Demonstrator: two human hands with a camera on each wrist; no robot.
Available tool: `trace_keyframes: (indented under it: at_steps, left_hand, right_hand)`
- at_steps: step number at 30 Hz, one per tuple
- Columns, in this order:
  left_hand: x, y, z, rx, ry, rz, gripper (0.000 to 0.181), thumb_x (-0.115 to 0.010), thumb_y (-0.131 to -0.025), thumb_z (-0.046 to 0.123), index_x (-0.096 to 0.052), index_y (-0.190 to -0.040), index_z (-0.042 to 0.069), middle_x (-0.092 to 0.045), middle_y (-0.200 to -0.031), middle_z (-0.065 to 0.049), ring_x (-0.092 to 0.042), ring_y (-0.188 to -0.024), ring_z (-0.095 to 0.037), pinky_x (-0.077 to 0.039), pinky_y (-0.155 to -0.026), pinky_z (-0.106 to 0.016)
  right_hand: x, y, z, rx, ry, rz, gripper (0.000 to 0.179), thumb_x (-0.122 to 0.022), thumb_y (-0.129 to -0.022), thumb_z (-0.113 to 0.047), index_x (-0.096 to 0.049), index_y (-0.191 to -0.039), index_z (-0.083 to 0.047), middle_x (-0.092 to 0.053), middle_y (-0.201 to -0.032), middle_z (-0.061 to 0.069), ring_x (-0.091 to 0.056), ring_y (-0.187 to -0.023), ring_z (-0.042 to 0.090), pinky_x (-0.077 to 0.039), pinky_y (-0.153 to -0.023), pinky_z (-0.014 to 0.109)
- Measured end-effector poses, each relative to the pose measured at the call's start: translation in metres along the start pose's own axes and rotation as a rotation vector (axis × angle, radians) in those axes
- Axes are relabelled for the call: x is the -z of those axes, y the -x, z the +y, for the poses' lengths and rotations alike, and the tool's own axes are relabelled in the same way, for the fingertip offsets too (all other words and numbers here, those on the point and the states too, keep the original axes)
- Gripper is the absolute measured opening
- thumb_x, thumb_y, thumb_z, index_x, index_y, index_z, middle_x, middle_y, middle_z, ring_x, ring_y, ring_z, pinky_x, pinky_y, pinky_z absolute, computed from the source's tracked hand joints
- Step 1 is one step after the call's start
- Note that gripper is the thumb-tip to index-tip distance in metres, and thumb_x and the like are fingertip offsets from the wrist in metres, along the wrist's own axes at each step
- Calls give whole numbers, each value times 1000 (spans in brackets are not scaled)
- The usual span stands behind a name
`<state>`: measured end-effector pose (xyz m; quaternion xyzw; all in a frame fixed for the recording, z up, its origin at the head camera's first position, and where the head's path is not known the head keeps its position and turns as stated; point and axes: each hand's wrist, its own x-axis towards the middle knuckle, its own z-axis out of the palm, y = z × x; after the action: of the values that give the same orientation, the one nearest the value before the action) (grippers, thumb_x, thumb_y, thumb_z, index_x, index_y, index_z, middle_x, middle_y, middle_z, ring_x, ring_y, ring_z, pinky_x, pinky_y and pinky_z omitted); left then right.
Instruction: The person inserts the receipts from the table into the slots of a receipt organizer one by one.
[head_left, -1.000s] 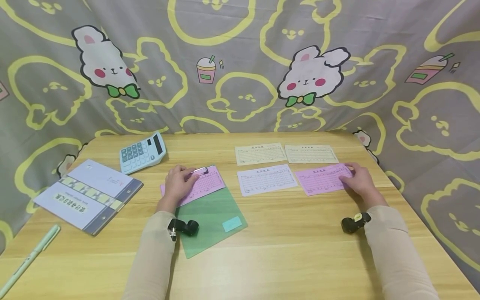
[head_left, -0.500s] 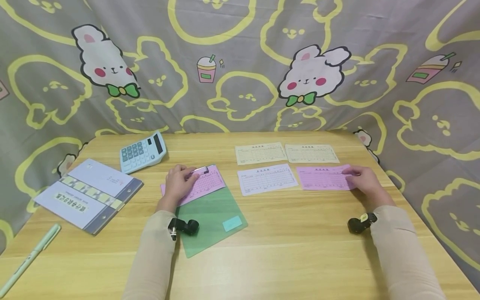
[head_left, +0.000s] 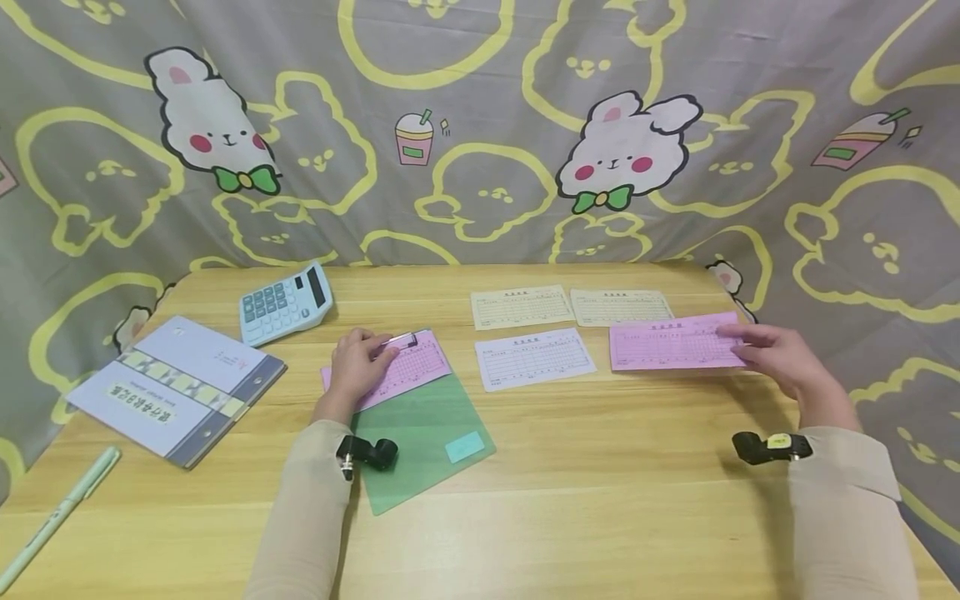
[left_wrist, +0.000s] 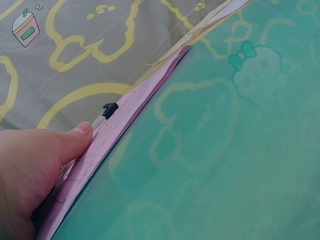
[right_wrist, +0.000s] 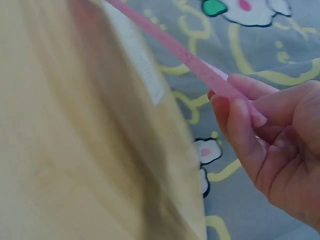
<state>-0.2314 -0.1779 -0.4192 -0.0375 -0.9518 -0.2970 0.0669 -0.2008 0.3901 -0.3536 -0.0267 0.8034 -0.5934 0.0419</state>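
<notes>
In the head view my right hand (head_left: 780,354) pinches the right end of a pink printed slip (head_left: 660,346), which is raised off the table. Its thumb and fingers close on the slip's edge (right_wrist: 220,82) in the right wrist view. My left hand (head_left: 357,371) grips the top of a green clipboard (head_left: 420,450), where another pink slip (head_left: 416,362) lies under the metal clip (head_left: 400,340). The left thumb (left_wrist: 77,140) rests along the clip in the left wrist view; the other fingers are mostly hidden. A white slip (head_left: 535,360) lies between the hands.
Two cream slips (head_left: 521,307) lie behind the white one, the right one partly overlapped by the raised slip. At the left are a blue calculator (head_left: 285,307), a lilac journal book (head_left: 176,387) and a pale green pen (head_left: 60,518). A patterned curtain (head_left: 480,83) hangs behind the table.
My right hand has moved right with the pink slip, lifting it from the table beside the white slip. The left hand and the clipboard have stayed in place.
</notes>
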Motion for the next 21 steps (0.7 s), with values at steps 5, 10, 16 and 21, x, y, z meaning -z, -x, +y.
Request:
trace_keyframes:
  at_steps: [5,10,16,21]
  left_hand:
    - [1,0,-1,-2,6,-2,40,-53,-84,32,-56,-115,7,-43,-107,-12,-34,-98,-29,-24,-82,-43]
    - [3,0,-1,-8,12,14,39,-55,-84,31,-57,-114,6,-44,-105,-12,-35,-97,-29,-24,-82,-43]
    - [3,-2,-2,-23,10,29,37,-57,-82,30,-59,-111,6,-46,-102,-11,-36,-95,-29,-26,-80,-42]
    - [2,-2,-3,-33,2,33,36,-58,-82,29,-60,-109,6,-47,-100,-11,-37,-94,-29,-26,-79,-42]
  right_hand:
    - [-7,2,-8,53,-229,-14,30,-52,-80,11,-68,-93,-10,-57,-90,-7,-56,-71,6,-46,-57,20]
    - [-33,-8,-11,102,-268,-40,24,-53,-79,10,-68,-89,-7,-60,-88,-5,-56,-72,5,-46,-60,18]
    - [-81,-31,-19,87,-157,-86,17,-56,-80,4,-66,-89,-8,-58,-87,-3,-55,-73,6,-46,-62,19]
    - [-122,-48,-26,79,-34,-161,23,-55,-80,4,-57,-103,7,-56,-91,4,-55,-72,10,-47,-63,27]
